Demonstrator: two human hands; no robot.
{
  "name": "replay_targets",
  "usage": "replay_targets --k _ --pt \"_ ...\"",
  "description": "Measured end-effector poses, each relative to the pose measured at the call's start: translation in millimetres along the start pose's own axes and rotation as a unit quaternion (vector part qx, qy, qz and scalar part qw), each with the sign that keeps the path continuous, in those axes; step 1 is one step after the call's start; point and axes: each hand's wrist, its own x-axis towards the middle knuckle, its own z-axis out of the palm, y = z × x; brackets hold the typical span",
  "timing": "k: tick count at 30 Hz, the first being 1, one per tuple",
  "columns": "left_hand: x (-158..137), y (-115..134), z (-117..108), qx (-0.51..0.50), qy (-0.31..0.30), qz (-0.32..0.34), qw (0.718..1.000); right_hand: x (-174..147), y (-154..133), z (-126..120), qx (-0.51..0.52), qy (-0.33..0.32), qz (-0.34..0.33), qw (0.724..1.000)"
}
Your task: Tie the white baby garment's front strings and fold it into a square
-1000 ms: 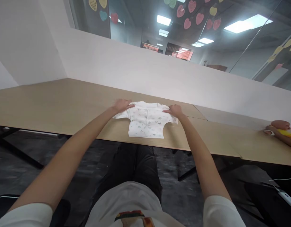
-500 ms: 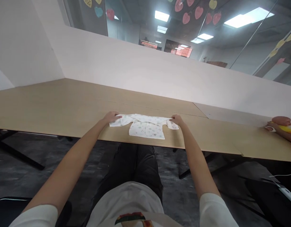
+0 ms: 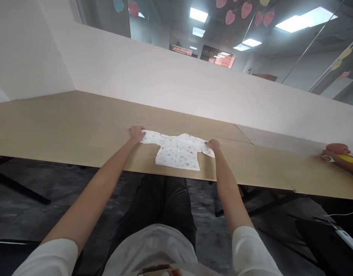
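A small white baby shirt (image 3: pixel 179 151) with a scattered print lies spread near the table's front edge, its front facing up and its hem toward me. My left hand (image 3: pixel 137 133) is closed on the end of the left sleeve, fingers curled at the cuff. The other sleeve is pinched in my right hand (image 3: pixel 214 145), a little above its cuff. The top of the shirt now lies flat, with both sleeves stretched out sideways. My fingertips are partly hidden by the hands themselves.
The long wooden table (image 3: pixel 64 126) runs along a white wall (image 3: pixel 165 84) below a window with heart-shaped notes. At the far right lies a doll (image 3: pixel 337 148) in yellow, with an arm across it. A dark chair (image 3: pixel 14 257) stands at lower left.
The shirt's upper part, folded over before, has been laid back flat. My left hand moved away from me and slightly right with its sleeve; the right hand hardly moved.
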Motion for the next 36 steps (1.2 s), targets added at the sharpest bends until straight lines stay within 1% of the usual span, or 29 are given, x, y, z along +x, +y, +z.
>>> replay_targets --k 2,3,4,6,8,10,12,15,18,21,23,25,26,28,29,30,31,33,34,35,36 --pt "-10 6 10 0.05 0.009 0.017 0.999 -2 2 6 -0.049 -0.005 0.015 0.999" --pt "-17 10 14 0.067 -0.001 0.035 0.997 -3 5 7 -0.068 -0.008 0.014 0.998" --pt "-25 14 17 0.066 -0.029 0.07 0.995 -4 9 8 -0.083 -0.013 0.012 0.996" --pt "-44 22 25 0.043 -0.104 0.143 0.983 -5 21 7 -0.106 -0.029 0.01 0.994" --pt "-63 30 32 0.036 -0.184 0.205 0.961 -4 34 4 -0.126 -0.046 0.019 0.991" --pt "-81 36 39 0.065 -0.244 0.248 0.935 -2 46 1 -0.143 -0.065 0.033 0.987" --pt "-94 37 45 0.111 -0.274 0.265 0.918 -2 55 -1 -0.153 -0.083 0.043 0.984" --pt "-107 33 47 0.149 -0.274 0.275 0.91 -6 65 -3 -0.159 -0.07 0.032 0.984" --pt "-118 23 44 0.159 -0.251 0.289 0.91 -13 69 -4 -0.152 -0.027 0.016 0.988" --pt "-126 18 38 0.178 -0.233 0.299 0.908 -15 65 -3 -0.134 0.023 0.017 0.991" --pt "-124 25 36 0.186 -0.222 0.308 0.906 -16 52 0 -0.111 0.065 0.018 0.991" --pt "-114 41 41 0.179 -0.209 0.312 0.91 -20 27 8 -0.081 0.099 -0.004 0.992" --pt "-108 52 46 0.167 -0.201 0.31 0.914 -23 10 14 -0.063 0.105 -0.026 0.992" --pt "-93 76 61 0.124 -0.191 0.29 0.929 -33 -30 30 -0.023 0.081 -0.095 0.992" --pt "-86 88 71 0.099 -0.185 0.265 0.941 -40 -51 40 0.005 0.059 -0.137 0.989" --pt "-81 99 81 0.082 -0.178 0.223 0.955 -46 -71 51 0.036 0.039 -0.169 0.984" --pt "-77 107 91 0.071 -0.175 0.169 0.967 -53 -89 63 0.062 0.024 -0.185 0.981" --pt "-74 118 109 0.059 -0.169 0.062 0.982 -64 -116 84 0.102 0.002 -0.17 0.98" --pt "-75 120 115 0.058 -0.162 0.025 0.985 -68 -123 92 0.117 -0.005 -0.16 0.98" --pt "-77 120 120 0.06 -0.152 0.006 0.987 -70 -127 99 0.128 -0.002 -0.151 0.98" --pt "-79 119 123 0.065 -0.139 0.006 0.988 -72 -129 104 0.135 0.005 -0.145 0.98"
